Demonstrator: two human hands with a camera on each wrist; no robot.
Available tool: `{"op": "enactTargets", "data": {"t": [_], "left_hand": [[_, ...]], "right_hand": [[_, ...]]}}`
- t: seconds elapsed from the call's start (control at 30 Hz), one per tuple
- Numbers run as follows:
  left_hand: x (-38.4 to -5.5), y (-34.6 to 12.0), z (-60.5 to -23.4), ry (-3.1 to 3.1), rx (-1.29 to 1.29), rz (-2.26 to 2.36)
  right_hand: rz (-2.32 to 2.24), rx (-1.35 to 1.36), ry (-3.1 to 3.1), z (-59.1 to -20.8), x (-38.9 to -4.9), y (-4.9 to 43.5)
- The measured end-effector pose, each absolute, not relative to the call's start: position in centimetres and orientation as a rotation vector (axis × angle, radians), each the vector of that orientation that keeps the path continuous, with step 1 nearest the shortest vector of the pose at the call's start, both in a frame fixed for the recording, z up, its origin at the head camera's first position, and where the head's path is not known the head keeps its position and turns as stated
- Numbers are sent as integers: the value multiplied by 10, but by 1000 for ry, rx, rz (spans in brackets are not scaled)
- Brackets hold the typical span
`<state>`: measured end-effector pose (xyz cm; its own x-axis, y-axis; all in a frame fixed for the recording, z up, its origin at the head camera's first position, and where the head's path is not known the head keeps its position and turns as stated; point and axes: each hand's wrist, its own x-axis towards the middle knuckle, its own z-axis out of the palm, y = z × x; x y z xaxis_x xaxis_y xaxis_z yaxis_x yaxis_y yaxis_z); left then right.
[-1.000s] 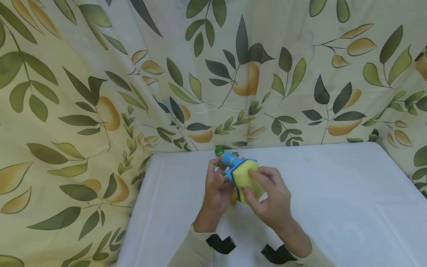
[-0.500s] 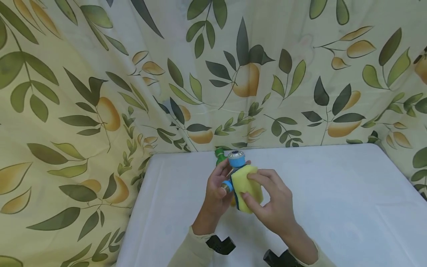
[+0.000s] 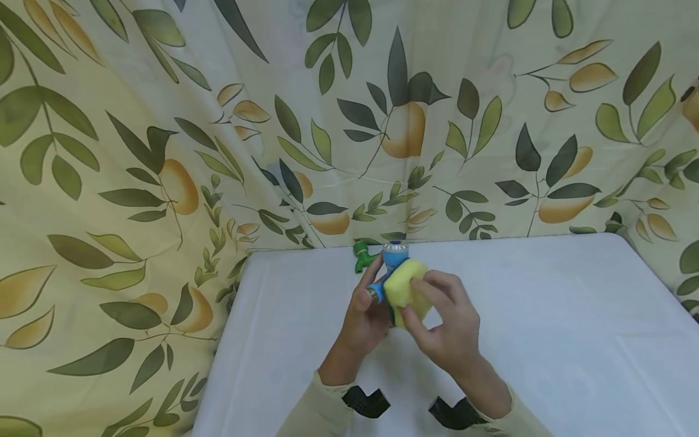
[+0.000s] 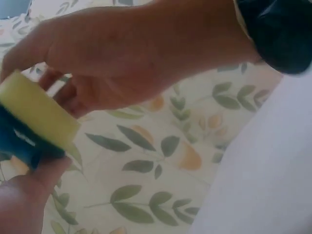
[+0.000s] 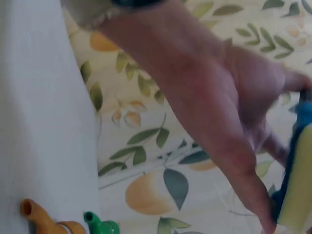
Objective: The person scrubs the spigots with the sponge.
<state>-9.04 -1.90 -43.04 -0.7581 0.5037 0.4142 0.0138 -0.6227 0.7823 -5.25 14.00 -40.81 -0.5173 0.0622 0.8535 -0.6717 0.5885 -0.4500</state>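
In the head view my left hand (image 3: 363,321) holds a blue tap (image 3: 395,256) above the table, its metallic cap upward and a brass-coloured end by the thumb. My right hand (image 3: 448,325) pinches a yellow sponge (image 3: 406,285) between thumb and fingers, dark side against the tap. From the left wrist, the sponge (image 4: 39,109) appears with its dark blue backing toward the left hand (image 4: 24,200), while the right hand (image 4: 107,58) reaches over from above. The right wrist view has the left hand (image 5: 214,112) beside the sponge (image 5: 298,185); most of the tap is hidden.
A green tap (image 3: 363,258) lies at the far edge of the white table (image 3: 546,315), left of the hands. An orange tap (image 5: 44,217) shows beside it in the right wrist view. Behind the table hangs a leaf-patterned curtain (image 3: 464,48).
The blue tap has turned so that its metallic cap points upward, and it has shifted slightly right. The sponge has tilted along with the right hand. More of the green tap shows.
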Motion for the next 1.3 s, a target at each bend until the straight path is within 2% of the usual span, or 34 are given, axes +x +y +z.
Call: {"op": "enactTargets", "data": {"t": [0.17, 0.4, 0.63, 0.9, 1.3], "left_hand": [[-92, -22, -435, 1284, 937, 2385], [-99, -39, -445, 1615, 1170, 2260], [-100, -42, -443, 1745, 1251, 2084], [-96, -40, -442, 1908, 1211, 1976], [-90, -37, -440, 2102, 1158, 1906]], "right_hand": [[1037, 360, -1905, -404, -58, 148], [1039, 536, -2013, -391, -60, 172], [1064, 452, -2216, -382, -60, 188], [1026, 409, -2359, -378, -60, 196], [1015, 521, -2375, -372, -60, 202]]}}
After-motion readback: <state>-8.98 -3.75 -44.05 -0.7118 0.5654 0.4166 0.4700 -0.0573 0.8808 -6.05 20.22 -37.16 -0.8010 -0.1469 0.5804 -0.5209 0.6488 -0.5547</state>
